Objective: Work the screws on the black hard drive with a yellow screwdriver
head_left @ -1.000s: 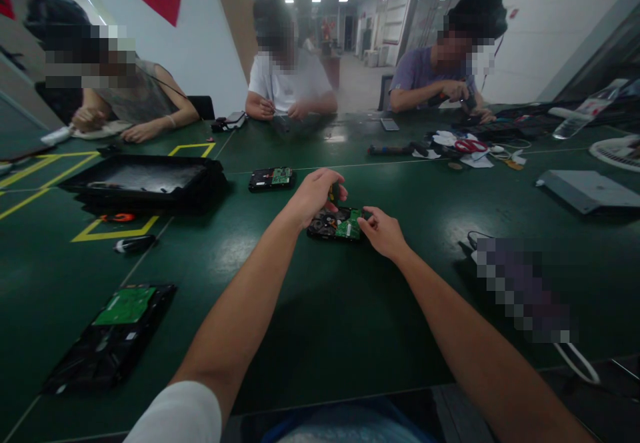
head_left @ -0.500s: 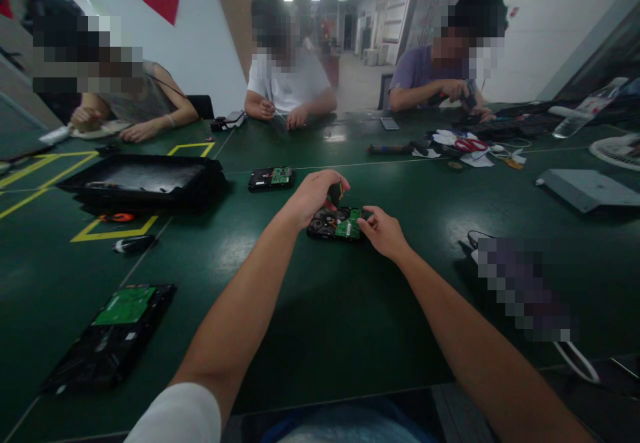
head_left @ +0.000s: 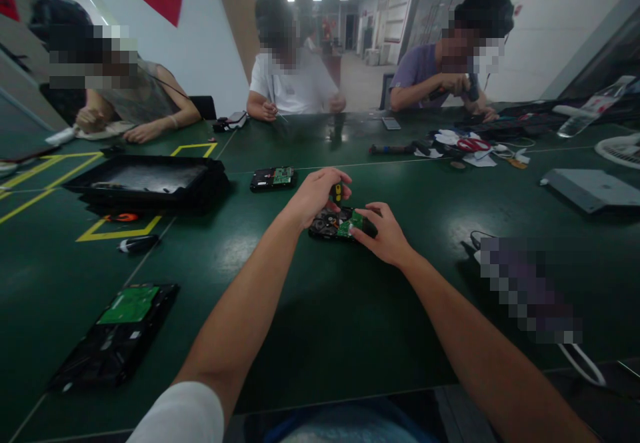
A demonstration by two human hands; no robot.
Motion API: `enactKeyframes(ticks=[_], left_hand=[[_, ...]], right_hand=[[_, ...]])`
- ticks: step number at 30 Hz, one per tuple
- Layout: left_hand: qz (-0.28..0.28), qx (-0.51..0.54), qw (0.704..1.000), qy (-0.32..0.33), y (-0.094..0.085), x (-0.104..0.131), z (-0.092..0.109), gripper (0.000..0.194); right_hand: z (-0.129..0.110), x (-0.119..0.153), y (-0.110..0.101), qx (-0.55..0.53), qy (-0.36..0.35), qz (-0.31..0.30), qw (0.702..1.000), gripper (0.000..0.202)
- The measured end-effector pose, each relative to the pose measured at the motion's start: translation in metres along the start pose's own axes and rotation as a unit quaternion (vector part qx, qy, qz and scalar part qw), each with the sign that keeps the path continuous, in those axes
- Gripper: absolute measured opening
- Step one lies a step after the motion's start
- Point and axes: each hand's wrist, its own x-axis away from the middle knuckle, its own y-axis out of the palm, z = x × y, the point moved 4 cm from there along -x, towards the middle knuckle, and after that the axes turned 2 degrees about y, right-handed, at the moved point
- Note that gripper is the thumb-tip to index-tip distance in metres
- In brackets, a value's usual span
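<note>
My left hand [head_left: 320,193] is closed around a small black-and-yellow screwdriver [head_left: 338,193], upright above a hard drive [head_left: 330,224]. The tip of the tool is too small to make out. That drive lies flat on the table, its green circuit board facing up. From the right side my right hand [head_left: 385,233] grips it, the thumb on the board and the fingers at the far edge. A second hard drive [head_left: 273,179] rests farther back to the left. Another black drive with a green board [head_left: 117,336] lies at the near left.
Black stacked trays [head_left: 150,186] stand at left, with a black-and-white object [head_left: 139,244] before them. A grey metal box [head_left: 590,188] and a pouch with a strap [head_left: 525,289] are at right. Paper scraps and cables [head_left: 473,146] lie farther back. Three people sit across the green table [head_left: 320,336].
My right hand has shifted slightly left, its thumb now over the circuit board. More of the screwdriver's yellow handle shows in my left hand. The middle person's hands have moved apart.
</note>
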Motion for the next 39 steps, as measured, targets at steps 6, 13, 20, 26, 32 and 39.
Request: enactKeyframes(ticks=[6,13,20,26,32,39], left_hand=[[0.010,0.015,1.000,-0.011,0.000,0.001,0.000,0.016],[-0.017,0.016,1.000,-0.011,0.002,0.000,-0.002,0.019],[-0.005,-0.038,0.999,0.033,-0.002,0.000,0.002,0.022],[-0.011,-0.020,1.000,0.022,0.000,0.000,0.001,0.021],[0.006,-0.013,1.000,0.007,0.000,0.002,0.001,0.015],[0.036,-0.019,0.999,0.000,-0.001,0.001,0.000,0.012]], right_hand=[[-0.001,0.003,0.005,0.018,-0.023,-0.063,0.998,0.071],[0.010,0.000,0.011,0.027,-0.025,-0.062,0.997,0.060],[0.016,0.000,0.014,-0.007,-0.009,-0.083,0.996,0.071],[0.020,-0.001,0.013,-0.012,-0.003,-0.099,0.995,0.080],[0.023,-0.001,0.013,-0.002,-0.007,-0.096,0.995,0.080],[0.024,0.001,0.014,0.001,0.002,-0.100,0.995,0.081]])
